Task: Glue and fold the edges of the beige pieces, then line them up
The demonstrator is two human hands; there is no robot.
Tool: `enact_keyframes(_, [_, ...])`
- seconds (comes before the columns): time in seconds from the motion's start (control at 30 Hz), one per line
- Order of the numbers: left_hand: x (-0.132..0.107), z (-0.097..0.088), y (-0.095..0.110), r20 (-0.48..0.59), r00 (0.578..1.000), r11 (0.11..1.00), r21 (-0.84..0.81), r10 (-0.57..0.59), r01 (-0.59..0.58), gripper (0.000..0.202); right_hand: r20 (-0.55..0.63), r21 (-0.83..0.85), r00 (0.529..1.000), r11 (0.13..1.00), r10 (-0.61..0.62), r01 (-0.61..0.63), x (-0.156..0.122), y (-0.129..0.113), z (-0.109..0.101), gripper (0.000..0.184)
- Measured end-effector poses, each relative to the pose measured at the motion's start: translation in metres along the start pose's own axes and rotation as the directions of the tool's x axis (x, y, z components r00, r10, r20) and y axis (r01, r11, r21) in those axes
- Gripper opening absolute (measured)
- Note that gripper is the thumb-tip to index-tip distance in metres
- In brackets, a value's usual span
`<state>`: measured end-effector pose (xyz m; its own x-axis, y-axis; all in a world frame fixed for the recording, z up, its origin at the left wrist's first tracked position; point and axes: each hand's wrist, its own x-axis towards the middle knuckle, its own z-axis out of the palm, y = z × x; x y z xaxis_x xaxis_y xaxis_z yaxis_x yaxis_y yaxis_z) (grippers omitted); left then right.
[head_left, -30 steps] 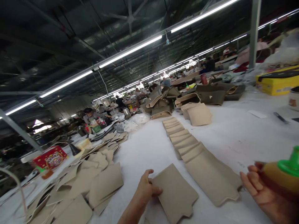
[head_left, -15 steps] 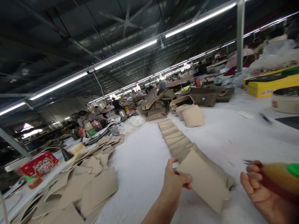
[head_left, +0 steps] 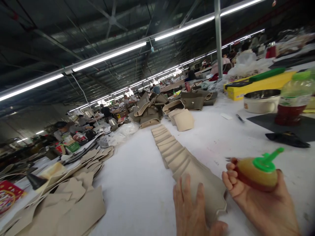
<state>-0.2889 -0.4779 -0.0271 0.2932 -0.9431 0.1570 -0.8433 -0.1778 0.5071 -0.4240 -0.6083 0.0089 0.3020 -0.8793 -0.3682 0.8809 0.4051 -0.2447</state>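
Note:
My left hand [head_left: 190, 205] lies with its fingers spread on the nearest beige panel [head_left: 211, 191], at the near end of a row of overlapping beige panels [head_left: 172, 146]. To the right, my right hand [head_left: 258, 200] is wrapped round a squeeze bottle [head_left: 256, 173] with a green nozzle cap and amber-brown liquid inside. A thin pointed metal tip [head_left: 229, 159] sticks out by its fingers; the rest of that tool is hidden. The bottle is tilted, with its nozzle pointing up and right, apart from the panels.
Loose beige panels [head_left: 81, 206] are heaped at the left. Folded bag pieces [head_left: 150, 111] and a small panel stack [head_left: 183, 119] lie farther back. At right stand a round pot [head_left: 262, 100], a bottle of red liquid [head_left: 294, 98] and a yellow box [head_left: 256, 87].
My left hand has let go of the panel it held up; that panel lies on the row's near end. The view has turned right, bringing the red-liquid bottle in. My right hand keeps the squeeze bottle.

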Motion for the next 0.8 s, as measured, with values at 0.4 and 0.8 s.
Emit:
enact_keyframes(0.4, [0.025,0.01,0.011,0.125,0.992,0.977,0.212,-0.022,-0.006,0.062,-0.032,-0.054,0.999,0.998,-0.04,0.038,0.0,-0.001,0.0,0.059])
enact_keyframes(0.8, [0.061,0.006,-0.011,0.055,0.997,0.917,0.394,0.045,-0.063,0.056,0.004,-0.06,0.991,0.989,-0.137,0.137,0.004,0.004,-0.003,0.053])
